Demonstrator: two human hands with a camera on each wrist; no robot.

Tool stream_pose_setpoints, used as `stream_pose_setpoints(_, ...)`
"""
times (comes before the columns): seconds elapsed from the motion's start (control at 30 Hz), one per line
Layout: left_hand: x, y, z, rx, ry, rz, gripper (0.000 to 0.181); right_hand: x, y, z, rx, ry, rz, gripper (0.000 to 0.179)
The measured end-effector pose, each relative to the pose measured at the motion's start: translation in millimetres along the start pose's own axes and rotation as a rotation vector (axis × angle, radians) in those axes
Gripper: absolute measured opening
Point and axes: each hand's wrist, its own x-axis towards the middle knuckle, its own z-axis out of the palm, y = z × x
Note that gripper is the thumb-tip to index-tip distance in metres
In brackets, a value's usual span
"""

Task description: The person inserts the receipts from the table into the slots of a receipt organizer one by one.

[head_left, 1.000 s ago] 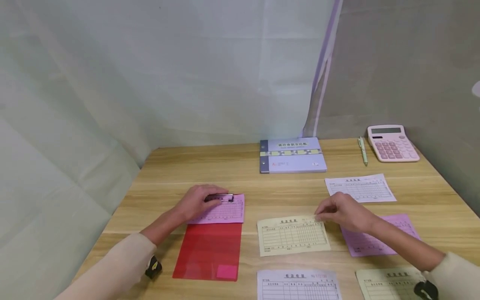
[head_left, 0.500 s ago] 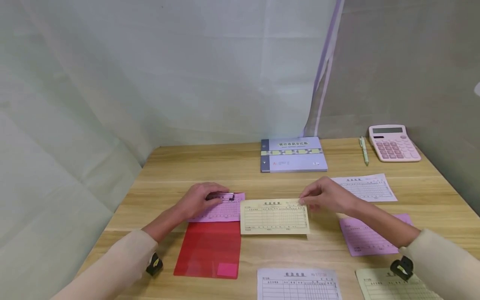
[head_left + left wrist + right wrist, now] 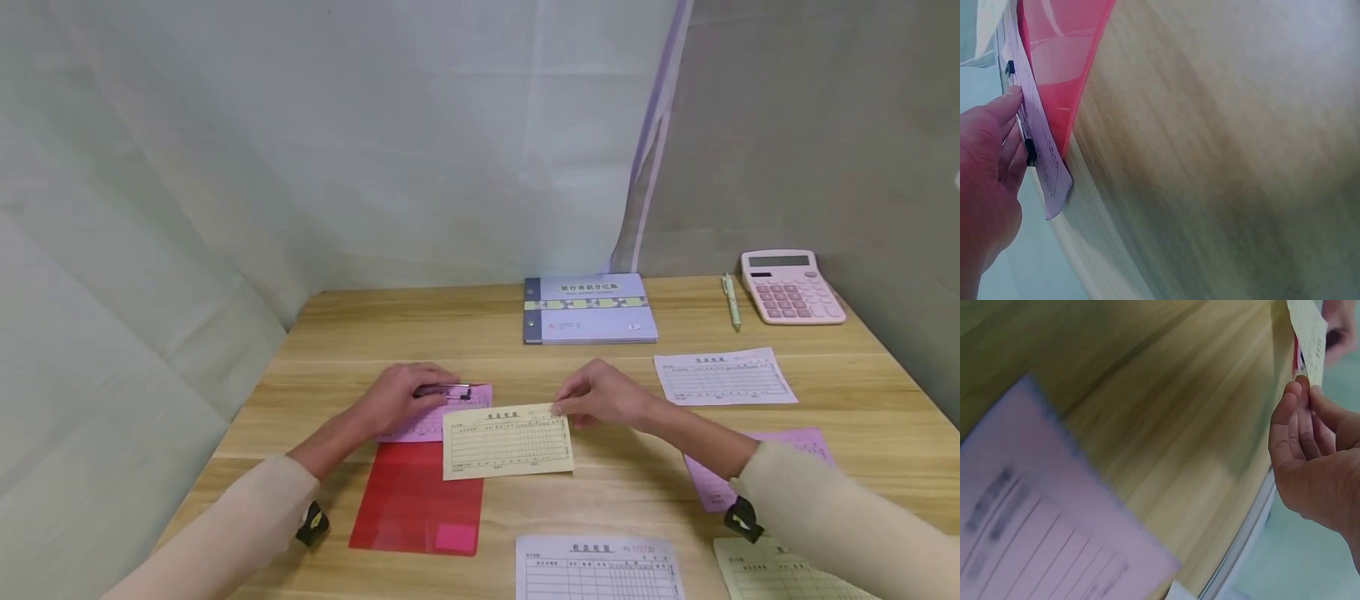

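My left hand (image 3: pixel 397 398) grips the black-and-silver clip (image 3: pixel 464 393) at the top of a red clipboard (image 3: pixel 420 500). Under the clip lies a pink receipt slip (image 3: pixel 414 431); in the left wrist view thumb and fingers close about the clip (image 3: pixel 1021 119), with the slip's corner curling out past the red edge. A pale yellow receipt slip (image 3: pixel 507 443) hangs from my right hand (image 3: pixel 606 396), pinched at its upper right corner between thumb and fingertips. In the head view this yellow slip overlaps the pink slip and the clipboard's right side.
More slips lie on the wooden table: white (image 3: pixel 723 377), pink (image 3: pixel 708 479), white (image 3: pixel 596 571) and yellow (image 3: pixel 780 575). Behind them are an account book (image 3: pixel 588 317), a green pen (image 3: pixel 731 302) and a pink calculator (image 3: pixel 791 287). A pale curtain (image 3: pixel 435 150) closes off the back.
My right hand has lifted the yellow slip off the table and carried it left, over to the clipboard. The left hand stays on the clip.
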Motion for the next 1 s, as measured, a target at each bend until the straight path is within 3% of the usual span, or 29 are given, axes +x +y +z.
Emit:
stream_pose_setpoints(0.67, 8.2, 4.0, -6.9, 0.072, -0.064, 0.05, 0.037, 45.6, -16.6, 46.6, -0.086, -0.002, -0.032, 0.008)
stream_pose_setpoints(1.0, 9.8, -0.7, -8.0, 0.069, -0.038, 0.114, 0.034, 67.1, -28.2, 61.4, -0.104, 0.008, -0.047, 0.007)
